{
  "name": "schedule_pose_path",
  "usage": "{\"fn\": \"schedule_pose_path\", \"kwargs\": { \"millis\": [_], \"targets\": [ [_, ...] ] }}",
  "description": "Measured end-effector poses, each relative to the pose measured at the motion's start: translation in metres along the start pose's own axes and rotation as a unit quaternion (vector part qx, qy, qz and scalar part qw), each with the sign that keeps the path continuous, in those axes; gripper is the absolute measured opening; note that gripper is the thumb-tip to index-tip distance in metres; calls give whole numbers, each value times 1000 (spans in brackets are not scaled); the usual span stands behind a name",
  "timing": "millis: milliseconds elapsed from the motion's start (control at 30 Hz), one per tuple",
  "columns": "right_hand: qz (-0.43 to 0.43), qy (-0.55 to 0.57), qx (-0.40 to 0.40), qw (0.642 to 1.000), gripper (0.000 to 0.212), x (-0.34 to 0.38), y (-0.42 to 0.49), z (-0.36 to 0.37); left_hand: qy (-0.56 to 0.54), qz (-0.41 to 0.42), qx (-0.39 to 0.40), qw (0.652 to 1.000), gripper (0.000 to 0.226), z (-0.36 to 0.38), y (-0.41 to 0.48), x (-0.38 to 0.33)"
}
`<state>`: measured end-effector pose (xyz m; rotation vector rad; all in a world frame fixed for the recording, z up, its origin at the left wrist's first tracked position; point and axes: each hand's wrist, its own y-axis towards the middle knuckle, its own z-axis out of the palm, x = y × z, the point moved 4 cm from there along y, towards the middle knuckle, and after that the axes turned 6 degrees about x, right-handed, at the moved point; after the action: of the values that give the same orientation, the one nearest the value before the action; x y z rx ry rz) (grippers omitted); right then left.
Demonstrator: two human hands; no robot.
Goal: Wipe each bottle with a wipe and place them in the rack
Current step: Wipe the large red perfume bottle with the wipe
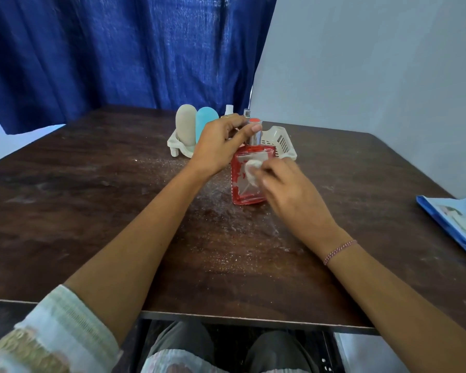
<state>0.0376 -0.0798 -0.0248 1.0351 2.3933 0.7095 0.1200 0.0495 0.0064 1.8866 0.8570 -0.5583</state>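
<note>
Grips the red bottle (243,196) at its silver neck with the left hand (221,142), upright on the dark table (92,211) just in front of the white rack (280,141). Pinches, seemingly, through the blur, a small white wipe (253,169) in the right hand (293,196) and presses it against the bottle's front face. Behind, at the rack's left end, a beige bottle (186,127) and a blue bottle (205,122), upright, side by side.

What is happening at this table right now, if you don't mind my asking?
A person is cleaning a red bottle on the table. The left hand grips its silver top, and the right hand rubs a white wipe across its front face. Behind it, the white rack already holds a beige bottle and a blue bottle; the red one is not yet in it.
</note>
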Motion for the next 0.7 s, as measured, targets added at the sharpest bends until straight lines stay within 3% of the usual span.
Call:
{"fn": "schedule_pose_path", "kwargs": {
  "millis": [100,167,333,500,633,700],
  "targets": [
    [-84,-23,79,993,27,16,-2,10,-7,-1,-2,1000,25,0,-1,0],
    [-91,-26,90,991,30,15,-2,9,-2,-7,-1,1000,28,0,-2,0],
    [27,16,-27,999,20,-9,-1,-6,-10,4,0,1000,26,0,-2,-2],
    [-24,19,14,999,11,2,-2,3,-11,8,-7,1000,20,0,-2,-2],
    [126,103,-121,979,17,-23,0,-14,-22,2,7,1000,21,2,-2,-2],
    [146,112,-136,973,19,-29,-3,-18,-23,-3,16,1000,27,5,-1,-2]
  ]
}}
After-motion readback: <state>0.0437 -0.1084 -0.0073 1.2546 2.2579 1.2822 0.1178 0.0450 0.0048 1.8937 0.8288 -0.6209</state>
